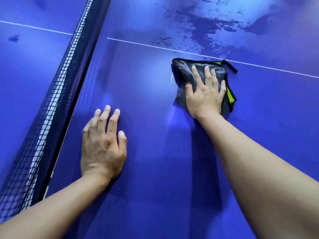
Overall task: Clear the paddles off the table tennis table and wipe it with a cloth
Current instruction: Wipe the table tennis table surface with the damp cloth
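Note:
A folded grey cloth (184, 73) with a black hem and a yellow-green patch lies on the blue table tennis table (148, 169), just below the white centre line. My right hand (206, 94) presses flat on the cloth with straight, spread fingers. My left hand (102, 145) rests palm down on the bare table surface, nearer to me and close to the net. No paddle is in view.
The black net (57, 94) runs diagonally along the left, from top centre to bottom left. Beyond the white centre line (155, 46), dark wet smears (203, 30) cover the far part of the table. A small dark spot (13, 38) sits across the net.

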{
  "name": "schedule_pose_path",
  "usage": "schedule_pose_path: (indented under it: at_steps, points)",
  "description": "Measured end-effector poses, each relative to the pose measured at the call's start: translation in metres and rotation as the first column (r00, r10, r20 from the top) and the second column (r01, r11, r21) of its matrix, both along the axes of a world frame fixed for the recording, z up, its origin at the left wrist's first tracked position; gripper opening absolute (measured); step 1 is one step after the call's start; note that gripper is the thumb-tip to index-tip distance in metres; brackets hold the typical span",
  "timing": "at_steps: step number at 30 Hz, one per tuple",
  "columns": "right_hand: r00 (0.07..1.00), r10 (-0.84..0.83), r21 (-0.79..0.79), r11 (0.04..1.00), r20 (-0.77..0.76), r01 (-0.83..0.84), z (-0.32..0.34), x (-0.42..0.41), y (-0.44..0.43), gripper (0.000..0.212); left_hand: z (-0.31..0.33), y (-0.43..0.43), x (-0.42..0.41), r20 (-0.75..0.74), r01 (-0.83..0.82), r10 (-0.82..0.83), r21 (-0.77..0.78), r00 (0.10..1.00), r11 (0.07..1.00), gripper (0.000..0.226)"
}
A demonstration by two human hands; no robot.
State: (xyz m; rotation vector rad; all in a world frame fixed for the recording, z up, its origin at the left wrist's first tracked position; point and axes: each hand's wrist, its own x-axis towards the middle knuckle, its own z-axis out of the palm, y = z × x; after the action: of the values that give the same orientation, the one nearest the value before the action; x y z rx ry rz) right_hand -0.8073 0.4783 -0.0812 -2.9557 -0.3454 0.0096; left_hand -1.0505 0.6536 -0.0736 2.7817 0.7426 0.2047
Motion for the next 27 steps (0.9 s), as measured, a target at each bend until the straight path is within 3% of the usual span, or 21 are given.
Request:
schedule_pose_path:
  at_steps: [14, 27]
  points:
    - [1.000, -0.014, 0.039, 0.999, 0.023, 0.013, -0.003, 0.039, 0.021, 0.062, -0.002, 0.005, 0.001, -0.014, 0.000, 0.001, 0.047, 1.000, 0.999, 0.057]
    - [1.000, -0.002, 0.014, 1.000, -0.004, 0.002, -0.002, 0.056, 0.037, 0.061, -0.001, 0.007, -0.001, 0.013, -0.009, 0.009, -0.010, 1.000, 1.000, 0.057]
